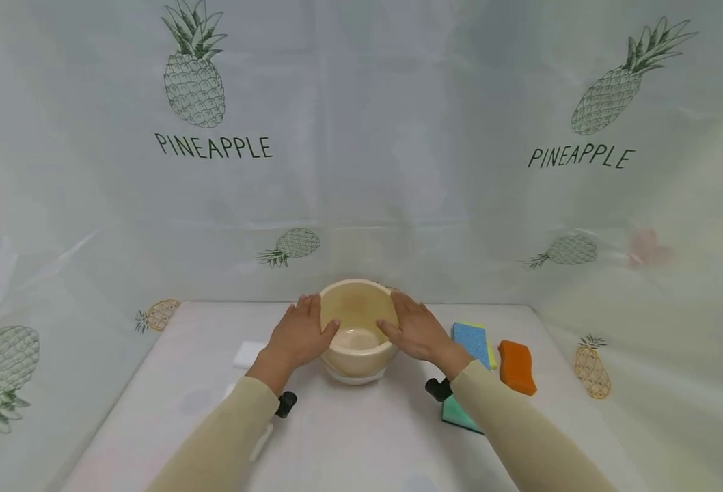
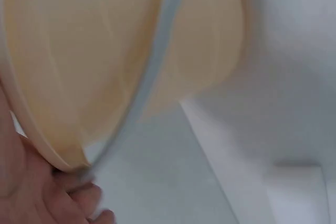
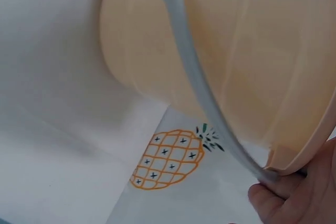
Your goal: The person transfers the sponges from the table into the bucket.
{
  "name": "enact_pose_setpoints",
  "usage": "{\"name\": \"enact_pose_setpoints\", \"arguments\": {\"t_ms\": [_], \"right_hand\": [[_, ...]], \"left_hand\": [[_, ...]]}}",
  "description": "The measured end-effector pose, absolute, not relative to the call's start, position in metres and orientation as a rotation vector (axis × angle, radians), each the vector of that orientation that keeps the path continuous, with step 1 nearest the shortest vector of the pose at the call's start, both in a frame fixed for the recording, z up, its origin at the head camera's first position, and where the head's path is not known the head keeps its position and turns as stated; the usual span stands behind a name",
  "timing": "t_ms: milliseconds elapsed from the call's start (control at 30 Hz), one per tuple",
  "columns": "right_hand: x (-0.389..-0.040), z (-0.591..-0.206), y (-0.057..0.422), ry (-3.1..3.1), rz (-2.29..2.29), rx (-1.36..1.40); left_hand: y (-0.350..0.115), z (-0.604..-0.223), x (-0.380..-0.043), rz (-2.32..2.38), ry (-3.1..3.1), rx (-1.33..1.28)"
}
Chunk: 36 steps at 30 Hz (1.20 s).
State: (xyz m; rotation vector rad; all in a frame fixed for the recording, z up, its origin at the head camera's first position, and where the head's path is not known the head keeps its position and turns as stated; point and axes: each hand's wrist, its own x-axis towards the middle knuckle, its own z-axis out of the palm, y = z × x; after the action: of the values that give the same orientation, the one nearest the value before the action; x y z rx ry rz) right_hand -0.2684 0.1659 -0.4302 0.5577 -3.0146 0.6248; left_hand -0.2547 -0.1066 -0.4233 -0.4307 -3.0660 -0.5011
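A beige plastic bucket (image 1: 358, 362) is between my two hands at the far middle of the table, its open mouth facing me. My left hand (image 1: 300, 331) grips the left side of its rim, thumb over the inside; in the left wrist view, fingers of the left hand (image 2: 58, 195) curl beneath the rim by the handle's end. On the opposite side, my right hand (image 1: 419, 331) holds the rim in the same way. A pale grey handle (image 3: 191, 66) hangs in an arc across the bucket's outer wall, joined near the right hand's fingers.
Right of the bucket lie a blue sponge (image 1: 471, 342) with a yellow edge, an orange sponge (image 1: 517, 367) and a green sponge (image 1: 458, 414), partly behind the right sleeve. A white block (image 1: 248, 354) sits left of the left hand. A pineapple-print curtain (image 1: 374, 171) rises behind the table.
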Motion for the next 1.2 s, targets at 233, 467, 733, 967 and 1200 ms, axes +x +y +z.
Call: {"name": "enact_pose_setpoints", "arguments": {"t_ms": [233,467,733,967,1200], "right_hand": [[-0.246,-0.428,0.167,-2.983,0.603,0.576],[-0.219,-0.428,0.157,-2.971,0.575,0.572],[-0.191,-0.43,0.157,-2.945,0.496,0.612],[-0.175,-0.431,0.16,-2.95,0.453,0.632],[-0.169,-0.431,0.162,-2.924,0.503,0.674]], "left_hand": [[-0.102,-0.422,-0.227,-0.414,-3.08,-0.395],[-0.113,-0.421,-0.204,-0.436,-3.07,-0.402],[-0.115,-0.421,-0.167,-0.452,-3.029,-0.418],[-0.115,-0.421,-0.143,-0.479,-3.022,-0.42],[-0.121,-0.421,-0.136,-0.456,-2.982,-0.447]]}}
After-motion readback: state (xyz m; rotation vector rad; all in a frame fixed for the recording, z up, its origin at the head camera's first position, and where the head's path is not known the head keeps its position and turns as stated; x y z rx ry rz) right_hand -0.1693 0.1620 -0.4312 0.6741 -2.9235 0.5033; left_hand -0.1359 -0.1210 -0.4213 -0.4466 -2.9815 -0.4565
